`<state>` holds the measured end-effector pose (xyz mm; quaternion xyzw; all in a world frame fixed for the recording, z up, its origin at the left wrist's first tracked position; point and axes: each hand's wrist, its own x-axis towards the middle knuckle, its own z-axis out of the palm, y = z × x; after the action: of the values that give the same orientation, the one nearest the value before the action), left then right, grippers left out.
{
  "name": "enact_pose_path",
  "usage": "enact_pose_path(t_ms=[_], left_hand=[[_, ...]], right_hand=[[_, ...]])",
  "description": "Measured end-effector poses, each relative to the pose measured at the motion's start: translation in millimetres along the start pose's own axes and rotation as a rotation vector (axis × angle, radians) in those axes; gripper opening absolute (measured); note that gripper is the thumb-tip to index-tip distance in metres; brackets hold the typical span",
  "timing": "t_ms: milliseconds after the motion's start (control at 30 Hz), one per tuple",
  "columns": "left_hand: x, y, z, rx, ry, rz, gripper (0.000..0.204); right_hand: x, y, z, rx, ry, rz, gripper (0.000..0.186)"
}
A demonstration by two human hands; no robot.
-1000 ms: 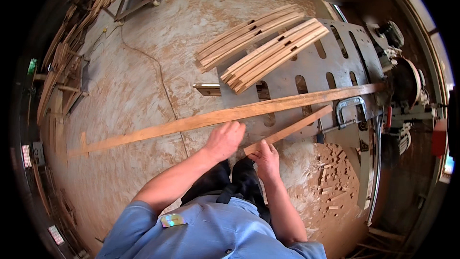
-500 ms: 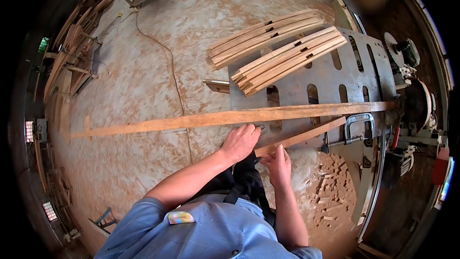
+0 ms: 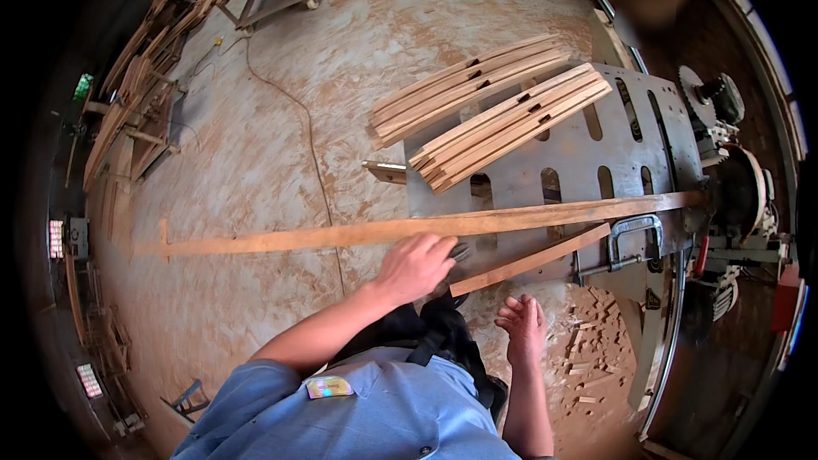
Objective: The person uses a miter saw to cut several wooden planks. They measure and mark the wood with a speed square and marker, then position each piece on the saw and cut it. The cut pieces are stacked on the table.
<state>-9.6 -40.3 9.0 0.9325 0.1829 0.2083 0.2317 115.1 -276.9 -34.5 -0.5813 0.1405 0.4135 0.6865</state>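
My left hand [image 3: 415,268] is closed beside the near edge of a long wooden strip [image 3: 383,232]. A small dark object [image 3: 460,250] shows at its fingertips; I cannot make out its kind. To the right, my right hand [image 3: 522,325] hovers below a shorter wooden strip [image 3: 530,262], its fingers curled and nothing visible in them. That short piece lies slanted over the near edge of a grey slotted metal table [image 3: 609,158], its right end by a C-clamp [image 3: 635,226]. The long strip crosses the table and reaches far out to the left.
Two bundles of wooden strips, a near one [image 3: 511,128] and a far one [image 3: 469,89], lie on the table. Saw machinery [image 3: 707,94] stands at right. Offcuts and sawdust [image 3: 596,341] cover the floor by the table. A cable [image 3: 307,128] crosses the floor; wood racks [image 3: 141,119] stand left.
My right hand has let go of the short strip and drawn back down and right. My left hand has shifted slightly left and nearer. The whole view has tilted a little.
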Motion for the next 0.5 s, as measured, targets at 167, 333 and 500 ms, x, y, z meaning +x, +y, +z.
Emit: enact_pose_path(t_ms=[167, 333, 500], left_hand=[[57.9, -55.9, -34.6, 0.013, -0.017, -0.136, 0.037], [127.6, -142.1, -52.5, 0.247, -0.030, -0.194, 0.061], [172.1, -186.0, -45.5, 0.271, -0.266, -0.250, 0.090]], right_hand=[[-12.8, -15.4, -3.0, 0.048, 0.151, -0.105, 0.026], [-34.3, -19.7, 35.0, 0.105, 0.275, -0.222, 0.021], [-44.3, 3.1, 85.6, 0.148, 0.328, -0.217, 0.019]])
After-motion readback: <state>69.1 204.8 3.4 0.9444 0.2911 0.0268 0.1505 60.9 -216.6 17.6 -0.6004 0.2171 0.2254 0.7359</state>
